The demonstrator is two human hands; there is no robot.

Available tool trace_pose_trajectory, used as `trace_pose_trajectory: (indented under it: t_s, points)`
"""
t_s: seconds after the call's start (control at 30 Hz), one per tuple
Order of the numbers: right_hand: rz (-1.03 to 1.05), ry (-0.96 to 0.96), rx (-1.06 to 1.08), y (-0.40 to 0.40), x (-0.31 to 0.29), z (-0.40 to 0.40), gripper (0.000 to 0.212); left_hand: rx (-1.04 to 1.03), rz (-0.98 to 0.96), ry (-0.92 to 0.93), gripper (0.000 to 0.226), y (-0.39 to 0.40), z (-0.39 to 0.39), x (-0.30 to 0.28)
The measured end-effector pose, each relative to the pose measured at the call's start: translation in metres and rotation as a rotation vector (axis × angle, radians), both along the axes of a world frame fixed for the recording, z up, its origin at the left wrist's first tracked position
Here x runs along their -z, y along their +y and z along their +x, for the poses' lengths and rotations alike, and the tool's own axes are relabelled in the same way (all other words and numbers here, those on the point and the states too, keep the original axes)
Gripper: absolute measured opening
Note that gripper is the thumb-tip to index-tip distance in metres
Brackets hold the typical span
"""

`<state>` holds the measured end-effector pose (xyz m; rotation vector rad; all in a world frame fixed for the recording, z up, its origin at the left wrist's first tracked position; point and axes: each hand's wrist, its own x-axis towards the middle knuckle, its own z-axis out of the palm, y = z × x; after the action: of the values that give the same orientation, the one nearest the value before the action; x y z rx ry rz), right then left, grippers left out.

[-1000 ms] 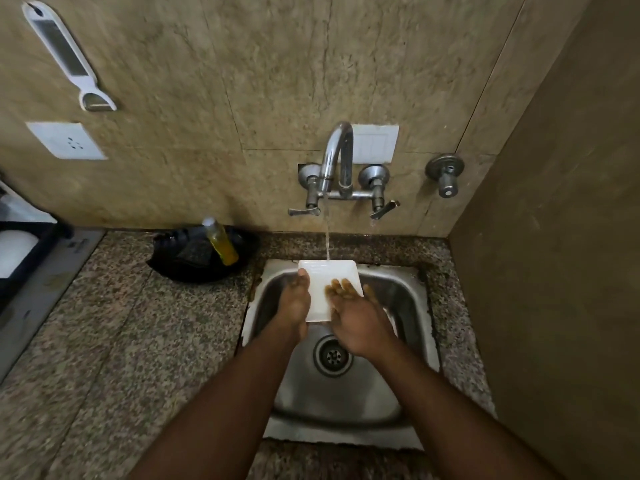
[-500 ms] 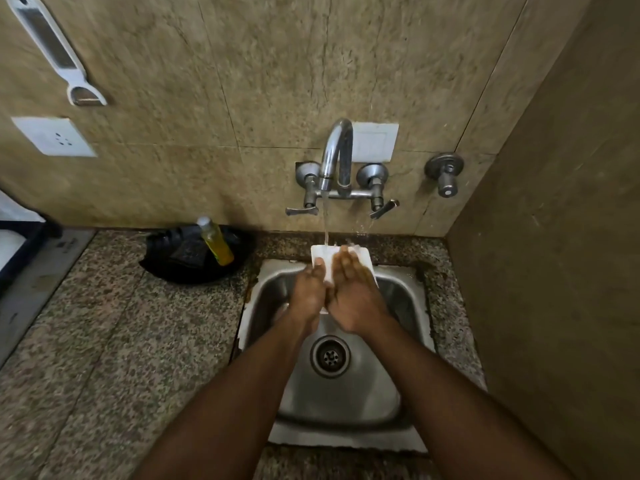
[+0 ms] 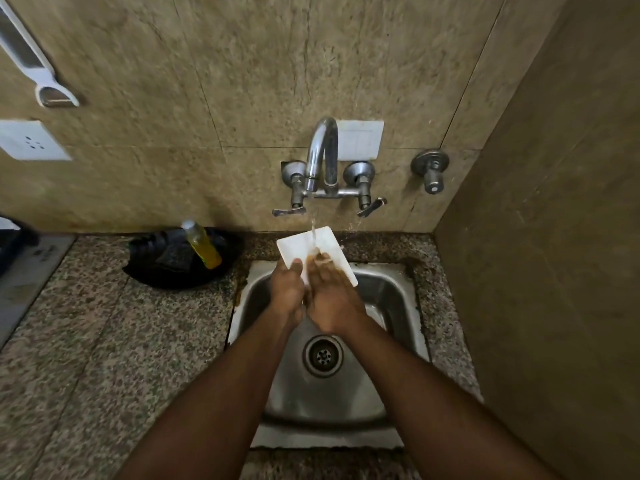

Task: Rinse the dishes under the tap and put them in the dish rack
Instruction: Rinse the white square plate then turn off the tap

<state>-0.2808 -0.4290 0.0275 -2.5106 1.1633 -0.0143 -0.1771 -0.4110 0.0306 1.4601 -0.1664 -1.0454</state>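
We are in the rinsing half of the job, as we read it, with one dish in hand and the racking still ahead. Our left hand (image 3: 286, 293) grips the white rectangular plate (image 3: 304, 244) by its near left edge, thumb lying on the upper face and the other fingers out of sight beneath it, so we cannot tell how tightly they curl. Our right hand (image 3: 333, 299) lies flat on the plate's near right part, fingers straight and spread on the wet surface, pressing or rubbing rather than gripping. The plate juts out beyond both sets of fingertips, tilted, its far end reaching over the back rim of the sink (image 3: 391, 299) that lies under our wrists. The stream from the tap (image 3: 322, 150), straight ahead of the hands on the wall, lands on the plate just past our right fingertips, and drops scatter to the right of it. Off to the left of our left hand, on the stone counter (image 3: 104, 341), a black tray (image 3: 166, 268) holds a yellow bottle (image 3: 202, 247) and something dark that we cannot make out. We see no other dishes near the hands, so how many remain we cannot say. No dish rack shows plainly either; a dark shape at the far left edge is too cut off to name. We judge this plate still needs carrying there once it is clean.
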Motion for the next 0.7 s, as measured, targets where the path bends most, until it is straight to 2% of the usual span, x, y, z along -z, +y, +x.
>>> trace_pose_trajectory:
  t_s: [0.13,0.3,0.47,0.53,0.63,0.67,0.7]
  points:
    - [-0.029,0.016,0.03,-0.018,-0.007,0.012,0.069,0.018,-0.007,-0.05,0.027,0.004,-0.005,0.003]
    - [-0.075,-0.131,-0.141,-0.017,0.0,0.009,0.066,-0.019,-0.056,-0.032,0.026,0.001,0.004,-0.002]
    - [-0.175,-0.185,-0.257,-0.009,0.0,-0.019,0.052,-0.104,0.011,-0.022,0.012,0.005,0.006,0.009]
    - [-0.268,-0.194,-0.166,-0.004,-0.001,-0.028,0.042,-0.111,0.024,-0.042,0.005,0.003,0.004,0.009]
    - [-0.243,-0.219,0.149,-0.012,-0.008,-0.027,0.032,-0.005,-0.008,-0.037,0.031,0.001,0.0,0.004]
    - [-0.215,-0.254,0.26,-0.018,-0.01,-0.027,0.042,0.029,-0.023,-0.016,0.041,0.002,0.0,0.001]
    - [-0.199,-0.289,0.351,-0.025,-0.011,-0.027,0.063,0.058,-0.023,-0.005,0.049,0.003,0.0,0.001]
